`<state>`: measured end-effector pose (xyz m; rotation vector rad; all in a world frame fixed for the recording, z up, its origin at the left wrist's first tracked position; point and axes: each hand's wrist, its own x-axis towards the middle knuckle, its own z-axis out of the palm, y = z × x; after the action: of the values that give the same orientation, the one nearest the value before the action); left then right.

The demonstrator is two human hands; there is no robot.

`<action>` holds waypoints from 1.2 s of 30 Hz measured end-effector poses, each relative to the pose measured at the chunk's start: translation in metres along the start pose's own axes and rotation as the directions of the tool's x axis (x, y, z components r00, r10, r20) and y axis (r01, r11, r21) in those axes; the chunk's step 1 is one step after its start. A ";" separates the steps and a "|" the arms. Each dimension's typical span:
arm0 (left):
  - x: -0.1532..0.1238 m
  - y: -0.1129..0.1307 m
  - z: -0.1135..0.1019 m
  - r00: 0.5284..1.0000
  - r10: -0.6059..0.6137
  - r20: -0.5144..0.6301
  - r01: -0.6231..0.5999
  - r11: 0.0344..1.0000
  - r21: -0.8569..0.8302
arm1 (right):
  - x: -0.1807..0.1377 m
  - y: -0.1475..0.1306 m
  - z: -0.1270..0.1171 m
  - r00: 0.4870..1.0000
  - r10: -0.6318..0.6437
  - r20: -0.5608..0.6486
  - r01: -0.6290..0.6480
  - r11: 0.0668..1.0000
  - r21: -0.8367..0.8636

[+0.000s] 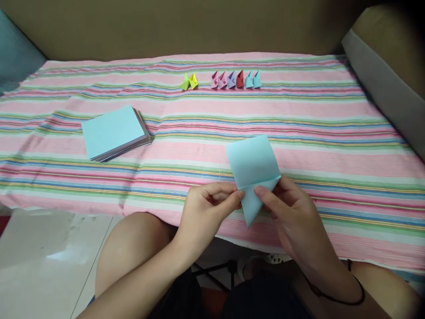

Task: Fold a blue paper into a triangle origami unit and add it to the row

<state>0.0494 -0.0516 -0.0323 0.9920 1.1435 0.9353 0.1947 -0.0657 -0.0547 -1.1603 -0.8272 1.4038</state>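
Note:
A light blue sheet of paper [254,161] is held up above the front part of the striped cloth. Its upper part is flat and square, while the lower part is folded into a triangle that points down. My left hand [212,206] pinches the paper's left edge at the crease between thumb and fingers. On the right side, my right hand [288,208] grips the folded part, its thumb lying on the front and its fingers partly hidden behind.
A stack of coloured paper [114,133], light blue on top, lies to the left on the striped cloth [186,117]. Along the back stand two yellow-green folded pieces [189,82] and a row of several pink, purple, red and blue folded pieces [235,79].

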 end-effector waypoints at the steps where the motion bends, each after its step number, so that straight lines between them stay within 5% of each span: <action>1: 0.000 0.000 0.000 1.000 -0.001 0.001 0.001 1.000 0.000 | 0.000 0.000 0.000 1.000 0.009 -0.012 -0.009 1.000 -0.005; 29: -0.002 0.001 0.000 0.999 -0.034 -0.011 0.034 0.998 0.048 | 0.000 -0.004 0.001 0.998 0.031 -0.057 -0.032 0.999 -0.031; 36: -0.002 0.004 -0.003 1.000 -0.019 -0.003 0.020 0.998 0.056 | 0.003 -0.003 -0.004 0.990 0.106 0.087 -0.100 0.992 -0.073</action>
<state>0.0462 -0.0517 -0.0284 1.0234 1.1846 0.8932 0.1997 -0.0626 -0.0535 -1.2135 -0.8961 1.5330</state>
